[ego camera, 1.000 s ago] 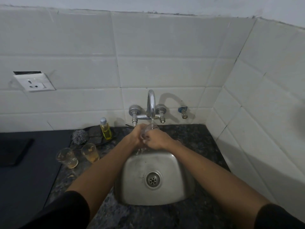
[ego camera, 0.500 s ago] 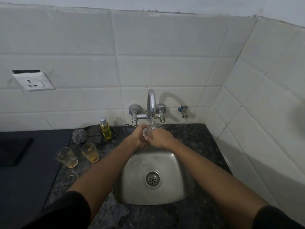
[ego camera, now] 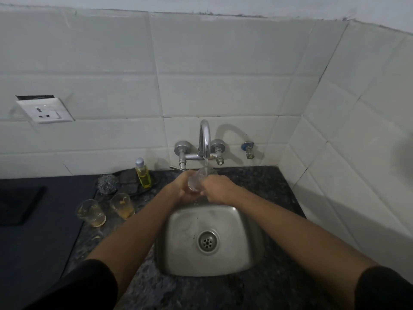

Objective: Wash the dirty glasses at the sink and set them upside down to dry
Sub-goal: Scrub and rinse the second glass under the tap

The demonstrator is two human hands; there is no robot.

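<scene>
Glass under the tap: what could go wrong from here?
1. Slip: the glass is wet, held by both the left hand and right hand over the steel sink; a drop could crack it.
2. Knock: its rim sits close under the spout; lifting it could chip the rim.
3. Splash: water hits the tilted glass and may spray onto the counter.

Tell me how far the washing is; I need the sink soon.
Done: no glass stands upside down yet. In hand: both the left hand and right hand hold one glass under the running tap. Left: two dirty glasses wait upright on the counter.
</scene>
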